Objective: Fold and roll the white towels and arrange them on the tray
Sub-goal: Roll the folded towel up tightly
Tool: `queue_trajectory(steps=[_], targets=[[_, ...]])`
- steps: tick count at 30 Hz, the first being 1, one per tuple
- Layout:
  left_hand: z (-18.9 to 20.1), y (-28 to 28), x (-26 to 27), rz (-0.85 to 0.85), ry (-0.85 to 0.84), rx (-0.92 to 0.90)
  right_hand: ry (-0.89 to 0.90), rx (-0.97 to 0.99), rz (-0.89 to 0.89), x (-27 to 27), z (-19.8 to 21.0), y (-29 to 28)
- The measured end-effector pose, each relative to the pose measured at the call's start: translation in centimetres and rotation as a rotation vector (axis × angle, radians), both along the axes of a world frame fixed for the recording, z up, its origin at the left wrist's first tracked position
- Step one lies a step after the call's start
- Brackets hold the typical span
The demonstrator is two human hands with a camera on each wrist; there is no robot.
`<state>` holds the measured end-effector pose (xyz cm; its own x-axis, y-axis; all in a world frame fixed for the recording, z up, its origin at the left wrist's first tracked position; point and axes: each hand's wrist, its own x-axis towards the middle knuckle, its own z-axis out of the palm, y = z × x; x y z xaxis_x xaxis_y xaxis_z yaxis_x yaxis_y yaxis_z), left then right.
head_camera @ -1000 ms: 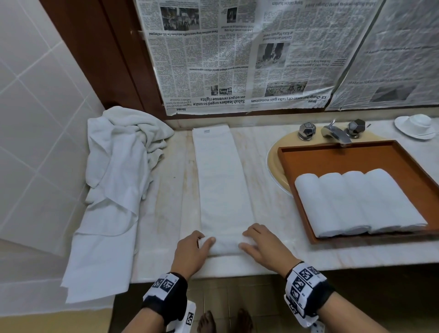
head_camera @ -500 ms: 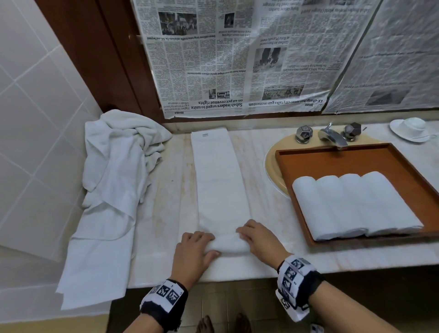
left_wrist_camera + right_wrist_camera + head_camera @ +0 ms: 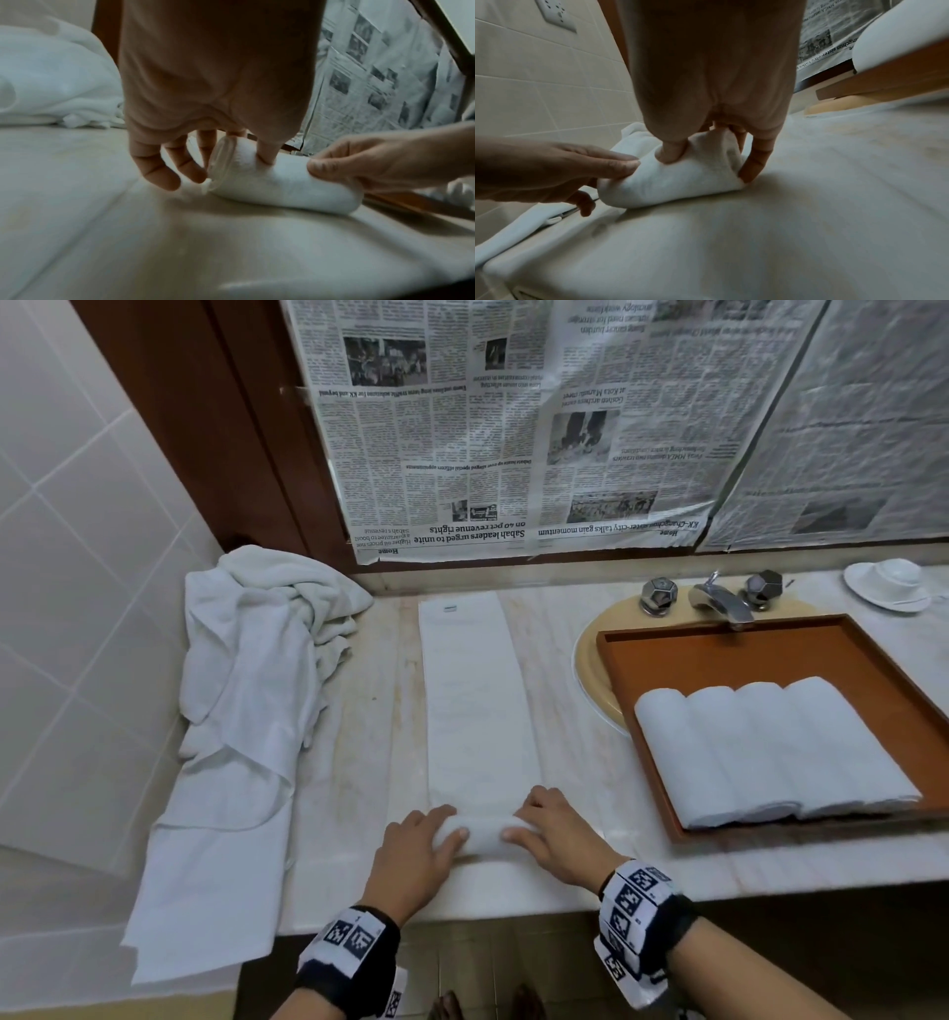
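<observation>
While its far length lies flat in a long strip on the marble surface (image 3: 590,711), the folded towel (image 3: 475,701) is being rolled from its near end, where a small roll (image 3: 482,832) has formed. The left hand (image 3: 411,855) grips the roll's left end, thumb pressed into the top and fingers curled past it; the right hand (image 3: 552,834) grips the right end the same way. The cloth looks soft, light and springy, so it will likely loosen unless both ends are held evenly. To the right, the orange tray (image 3: 770,654) rests over the sink and holds four rolled towels (image 3: 770,752) side by side, touching, with bare room behind them. A heap of unfolded towels (image 3: 246,685) lies at the left.
</observation>
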<state>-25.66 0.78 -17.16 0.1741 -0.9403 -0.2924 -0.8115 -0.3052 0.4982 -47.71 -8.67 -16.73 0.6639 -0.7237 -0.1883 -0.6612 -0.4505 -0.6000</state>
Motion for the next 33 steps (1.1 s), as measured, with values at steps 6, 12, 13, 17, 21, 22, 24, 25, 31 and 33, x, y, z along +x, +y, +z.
queue_trajectory(steps=[6, 12, 13, 17, 21, 22, 24, 25, 31, 33], targets=[[1.0, -0.2, -0.6, -0.119, -0.234, -0.144, -0.067, 0.088, -0.041, 0.2, -0.6, -0.1], [0.8, 0.2, -0.5, -0.096, -0.192, -0.032, -0.158, 0.141, -0.199, 0.4, -0.3, 0.6], [0.8, 0.3, -0.6, -0.098, -0.180, -0.028, -0.168, 0.136, -0.225, 0.4, -0.2, 0.7], [0.5, 0.4, -0.7, -0.059, -0.125, -0.045, 0.006, -0.179, -0.211, 1.1, -0.2, 1.3], [0.5, -0.2, -0.7, -0.022, -0.062, -0.036, 0.123, -0.622, 0.002, 1.5, -0.8, 2.5], [0.6, -0.4, -0.7, -0.011, -0.065, -0.028, 0.121, -0.632, 0.027, 1.3, -0.9, 2.7], [0.5, -0.6, -0.8, 0.034, -0.061, -0.017, 0.140, -0.583, 0.064, 0.9, -1.2, 2.7], [0.4, -0.6, -0.9, 0.062, -0.050, -0.017, 0.160, -0.561, 0.085, 0.6, -1.4, 2.6], [0.2, -0.2, -1.1, 0.101, -0.021, -0.126, 0.075, -0.043, 0.031, 0.1, -0.8, 1.0], [-0.1, 0.0, -0.8, -0.007, -0.042, -0.221, 0.011, 0.124, -0.051, 0.1, -0.2, 0.0]])
